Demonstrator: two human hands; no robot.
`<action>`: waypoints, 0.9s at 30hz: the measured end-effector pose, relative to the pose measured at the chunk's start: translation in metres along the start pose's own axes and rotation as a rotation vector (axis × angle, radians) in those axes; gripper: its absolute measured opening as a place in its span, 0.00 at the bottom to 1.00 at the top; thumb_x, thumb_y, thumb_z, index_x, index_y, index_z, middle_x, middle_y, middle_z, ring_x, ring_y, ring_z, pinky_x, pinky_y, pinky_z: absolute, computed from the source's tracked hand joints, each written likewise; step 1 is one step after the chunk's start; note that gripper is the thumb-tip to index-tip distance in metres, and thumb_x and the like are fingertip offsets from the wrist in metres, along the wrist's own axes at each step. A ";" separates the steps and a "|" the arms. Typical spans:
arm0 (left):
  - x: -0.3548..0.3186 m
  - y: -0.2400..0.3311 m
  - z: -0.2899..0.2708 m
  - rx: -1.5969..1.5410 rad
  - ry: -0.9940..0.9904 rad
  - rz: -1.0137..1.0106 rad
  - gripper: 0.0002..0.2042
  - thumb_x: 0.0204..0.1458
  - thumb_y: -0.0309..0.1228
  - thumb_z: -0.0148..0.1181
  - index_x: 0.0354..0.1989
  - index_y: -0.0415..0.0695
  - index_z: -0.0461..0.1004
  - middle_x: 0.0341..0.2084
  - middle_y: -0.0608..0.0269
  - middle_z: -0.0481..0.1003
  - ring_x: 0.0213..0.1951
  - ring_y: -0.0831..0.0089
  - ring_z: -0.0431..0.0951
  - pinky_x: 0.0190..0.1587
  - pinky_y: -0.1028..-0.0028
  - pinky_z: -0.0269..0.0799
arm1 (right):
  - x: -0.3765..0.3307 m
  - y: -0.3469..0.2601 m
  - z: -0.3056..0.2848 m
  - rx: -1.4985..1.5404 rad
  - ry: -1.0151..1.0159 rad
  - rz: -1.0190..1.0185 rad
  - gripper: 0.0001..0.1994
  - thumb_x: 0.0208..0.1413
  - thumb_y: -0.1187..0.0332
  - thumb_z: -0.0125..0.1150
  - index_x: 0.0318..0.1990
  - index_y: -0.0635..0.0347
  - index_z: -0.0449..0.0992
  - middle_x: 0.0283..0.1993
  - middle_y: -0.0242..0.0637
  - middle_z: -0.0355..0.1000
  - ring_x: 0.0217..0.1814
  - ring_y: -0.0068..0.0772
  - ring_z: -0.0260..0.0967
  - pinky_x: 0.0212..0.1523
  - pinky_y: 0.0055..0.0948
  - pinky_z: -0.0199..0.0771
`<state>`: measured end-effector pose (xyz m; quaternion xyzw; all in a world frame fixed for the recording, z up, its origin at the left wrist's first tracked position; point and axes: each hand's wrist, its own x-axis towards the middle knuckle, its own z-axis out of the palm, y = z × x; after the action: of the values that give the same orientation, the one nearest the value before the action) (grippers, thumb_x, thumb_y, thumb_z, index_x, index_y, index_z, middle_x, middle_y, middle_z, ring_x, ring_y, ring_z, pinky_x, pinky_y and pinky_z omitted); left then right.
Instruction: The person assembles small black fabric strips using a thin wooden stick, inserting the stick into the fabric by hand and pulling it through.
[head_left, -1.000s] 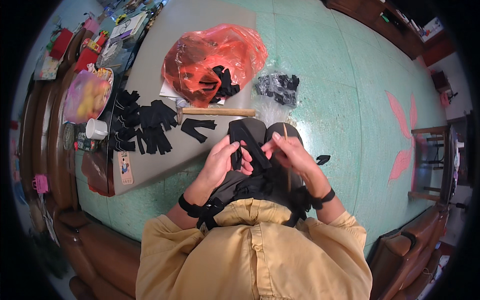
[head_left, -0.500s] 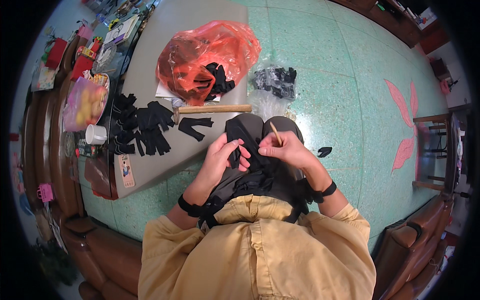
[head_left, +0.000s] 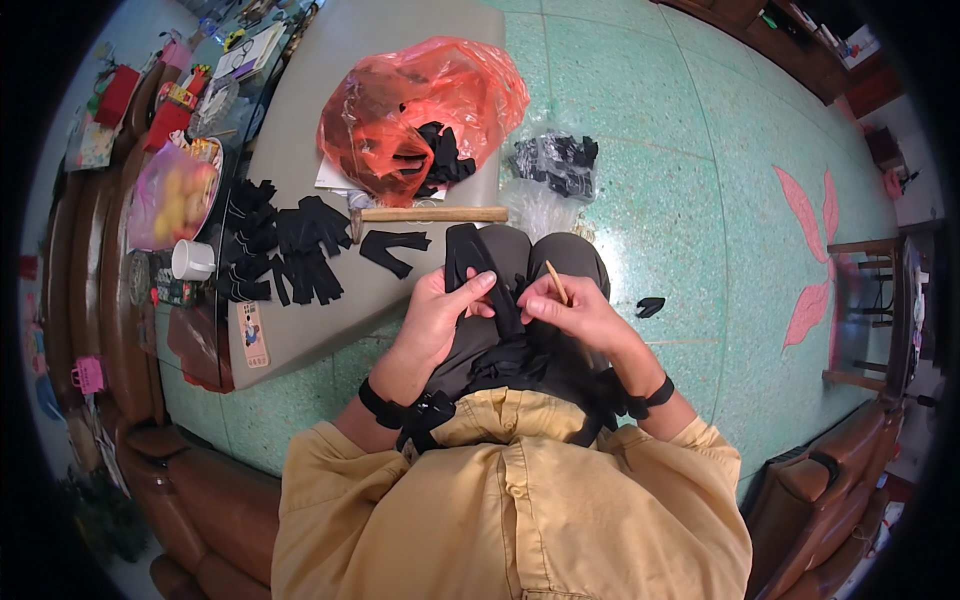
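Nearest you, loose black cloth (head_left: 508,368) lies bunched on your lap (head_left: 455,358). Just beyond it, your left hand (head_left: 440,312) pinches a long black fabric piece (head_left: 463,252) between thumb and fingers. Your right hand (head_left: 572,312) grips a thin wooden stick (head_left: 555,280), its fingertips close by the piece's right edge; whether they touch it, I cannot tell. You seem midway through working this one piece; the next move appears to call for a steady left pinch and fine control of the stick. Farther left, on the worktop (head_left: 315,328), lie a V-shaped black piece (head_left: 392,251), a wooden-handled hammer (head_left: 435,214) and a heap of black pieces (head_left: 312,228). Beyond sits a red plastic bag (head_left: 478,85) with more black fabric inside; right of it, a clear bag (head_left: 556,166) rests on the floor (head_left: 650,210).
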<state>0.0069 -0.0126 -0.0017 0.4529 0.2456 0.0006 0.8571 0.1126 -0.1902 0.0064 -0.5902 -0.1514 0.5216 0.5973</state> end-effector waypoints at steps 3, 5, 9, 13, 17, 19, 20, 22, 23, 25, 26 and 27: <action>-0.002 0.001 0.005 0.015 0.056 0.037 0.03 0.52 0.27 0.57 0.30 0.41 0.72 0.28 0.62 0.75 0.27 0.78 0.74 0.30 0.80 0.71 | 0.001 0.007 0.007 -0.280 0.072 -0.161 0.09 0.52 0.67 0.61 0.32 0.64 0.75 0.26 0.30 0.73 0.27 0.14 0.63 0.30 0.16 0.62; -0.003 0.001 0.006 0.025 0.036 0.082 0.04 0.52 0.27 0.56 0.28 0.41 0.72 0.26 0.62 0.75 0.26 0.77 0.74 0.29 0.80 0.69 | 0.003 0.014 0.004 -0.103 0.004 -0.144 0.09 0.51 0.66 0.61 0.33 0.64 0.75 0.23 0.29 0.72 0.25 0.13 0.61 0.26 0.16 0.59; -0.004 0.002 0.006 -0.126 -0.131 -0.026 0.03 0.51 0.27 0.58 0.30 0.43 0.71 0.24 0.66 0.74 0.26 0.77 0.75 0.29 0.79 0.70 | 0.003 0.012 -0.012 0.272 -0.207 -0.033 0.05 0.50 0.70 0.61 0.29 0.63 0.74 0.21 0.35 0.73 0.14 0.11 0.53 0.15 0.15 0.46; -0.006 0.010 0.010 0.044 -0.142 -0.019 0.06 0.52 0.26 0.54 0.37 0.39 0.71 0.29 0.61 0.75 0.31 0.74 0.75 0.31 0.76 0.70 | -0.001 0.011 -0.016 0.162 -0.032 -0.008 0.06 0.49 0.70 0.62 0.26 0.61 0.72 0.20 0.37 0.72 0.12 0.13 0.50 0.13 0.17 0.43; -0.007 0.011 0.003 -0.062 -0.137 -0.137 0.13 0.55 0.27 0.39 0.47 0.38 0.63 0.33 0.55 0.72 0.31 0.68 0.75 0.30 0.74 0.70 | -0.002 0.005 -0.023 -0.058 -0.005 -0.133 0.07 0.51 0.68 0.61 0.30 0.62 0.73 0.25 0.28 0.70 0.24 0.15 0.62 0.26 0.16 0.60; -0.009 0.003 -0.002 0.019 -0.235 -0.092 0.13 0.55 0.28 0.36 0.45 0.38 0.64 0.31 0.55 0.72 0.29 0.68 0.75 0.28 0.74 0.70 | 0.002 -0.015 -0.012 -0.142 0.037 -0.104 0.08 0.51 0.67 0.61 0.32 0.63 0.73 0.29 0.25 0.69 0.32 0.15 0.63 0.34 0.17 0.62; -0.009 0.001 0.003 0.065 -0.227 -0.106 0.12 0.55 0.28 0.37 0.44 0.37 0.64 0.28 0.55 0.72 0.26 0.69 0.74 0.27 0.74 0.69 | 0.006 -0.016 -0.008 -0.202 0.096 -0.147 0.09 0.51 0.65 0.61 0.33 0.63 0.73 0.29 0.25 0.68 0.32 0.15 0.62 0.34 0.18 0.62; -0.008 -0.001 0.004 0.088 -0.255 -0.120 0.12 0.56 0.29 0.38 0.42 0.37 0.65 0.27 0.56 0.72 0.25 0.70 0.73 0.27 0.75 0.69 | 0.016 -0.020 -0.004 -0.268 0.109 -0.180 0.11 0.50 0.64 0.63 0.31 0.63 0.72 0.25 0.23 0.63 0.28 0.14 0.56 0.28 0.19 0.58; -0.008 -0.002 0.005 0.110 -0.282 -0.132 0.11 0.56 0.29 0.38 0.41 0.37 0.65 0.26 0.56 0.72 0.24 0.70 0.73 0.27 0.75 0.69 | 0.019 -0.019 -0.003 -0.267 0.111 -0.181 0.11 0.50 0.64 0.63 0.31 0.63 0.72 0.25 0.23 0.63 0.28 0.14 0.56 0.28 0.19 0.58; -0.010 0.000 0.007 0.059 -0.265 -0.146 0.10 0.57 0.30 0.39 0.39 0.37 0.66 0.24 0.58 0.71 0.23 0.71 0.71 0.27 0.75 0.68 | 0.023 -0.016 -0.001 -0.237 0.083 -0.219 0.11 0.50 0.65 0.63 0.28 0.62 0.70 0.22 0.21 0.58 0.25 0.14 0.52 0.25 0.18 0.53; -0.010 0.001 0.008 0.007 -0.266 -0.160 0.10 0.57 0.30 0.40 0.38 0.37 0.66 0.23 0.58 0.71 0.23 0.72 0.71 0.27 0.75 0.68 | 0.024 -0.016 0.000 -0.234 0.083 -0.220 0.11 0.50 0.65 0.63 0.28 0.62 0.70 0.22 0.21 0.58 0.25 0.14 0.52 0.25 0.18 0.53; -0.011 0.000 0.008 -0.048 -0.266 -0.174 0.10 0.58 0.30 0.41 0.37 0.37 0.66 0.23 0.59 0.71 0.23 0.72 0.71 0.27 0.75 0.68 | 0.024 -0.015 0.000 -0.251 0.074 -0.206 0.11 0.50 0.66 0.63 0.27 0.63 0.70 0.21 0.20 0.58 0.25 0.14 0.52 0.24 0.18 0.54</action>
<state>0.0009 -0.0210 0.0068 0.4051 0.1684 -0.1278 0.8895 0.1287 -0.1678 0.0088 -0.6603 -0.2528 0.4124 0.5745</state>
